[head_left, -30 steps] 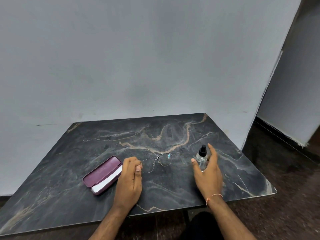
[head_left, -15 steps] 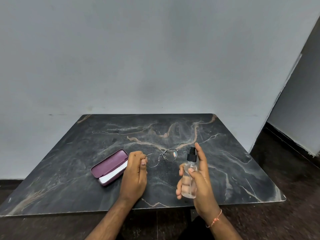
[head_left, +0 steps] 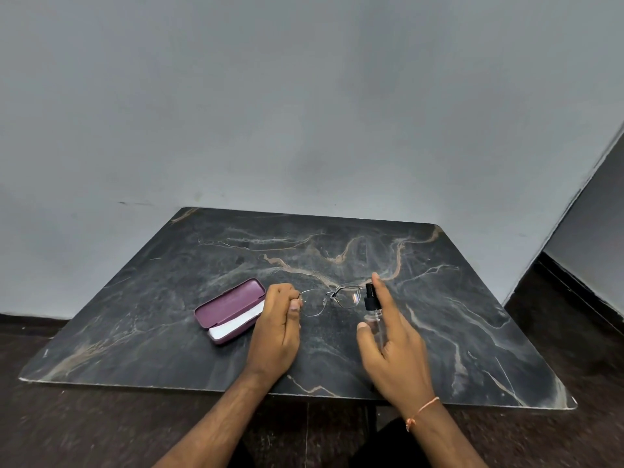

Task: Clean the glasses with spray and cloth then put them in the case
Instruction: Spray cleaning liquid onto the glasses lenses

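Left hand (head_left: 275, 327) pinching the glasses (head_left: 329, 298), right hand (head_left: 393, 346) grasping the spray bottle (head_left: 373, 314) over the desk (head_left: 472, 332): spraying is about to begin, nozzle needing aim at the lenses.

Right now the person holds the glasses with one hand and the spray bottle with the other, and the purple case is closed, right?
Not quite. The head view shows the purple case lying open. The rest is right: the left hand holds the glasses and the right hand holds the spray bottle.

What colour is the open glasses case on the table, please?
The hard oblong glasses case is plum purple, with something white inside; the head view shows it.
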